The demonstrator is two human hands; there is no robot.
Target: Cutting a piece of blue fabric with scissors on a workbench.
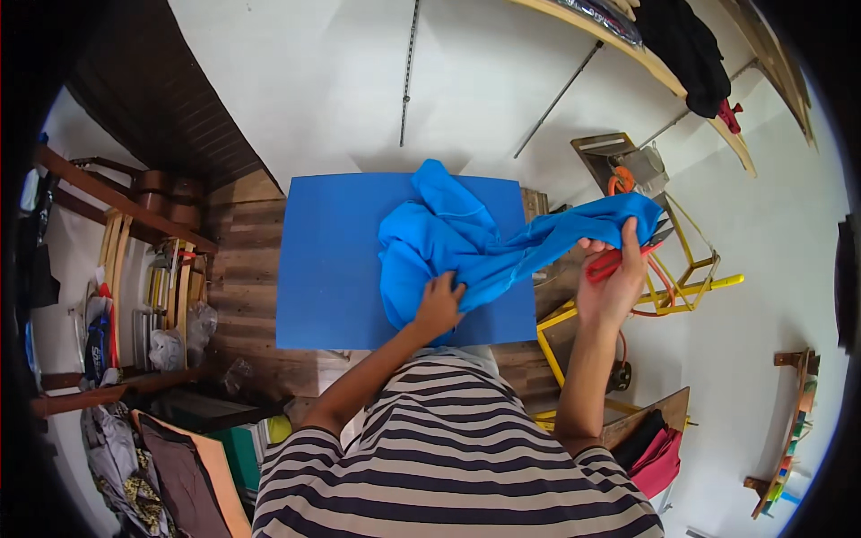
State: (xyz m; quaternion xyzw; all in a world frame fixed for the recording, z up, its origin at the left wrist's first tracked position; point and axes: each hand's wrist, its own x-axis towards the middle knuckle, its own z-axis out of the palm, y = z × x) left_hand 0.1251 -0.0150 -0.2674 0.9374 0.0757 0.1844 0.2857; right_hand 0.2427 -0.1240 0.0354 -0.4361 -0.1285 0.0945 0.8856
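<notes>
A bright blue garment (430,238) with stitched seams lies bunched on a blue tabletop (327,269). One long, sleeve-like part of it stretches up to the right, off the table. My left hand (439,305) is closed on the bunched cloth near the table's front edge. Raised beyond the table's right side, my right hand (619,269) grips the far end of the stretched part. The same hand also holds red-handled scissors (606,265) against the palm. Their dark blades point up and right beside the cloth; my fingers partly cover the handles.
A yellow metal frame (560,345) with an orange hose stands right of the table. Shelves (126,377) with books and bags line the left. Folded fabrics (184,466) lie at lower left. A wooden rail (664,76) with dark clothing hangs at upper right.
</notes>
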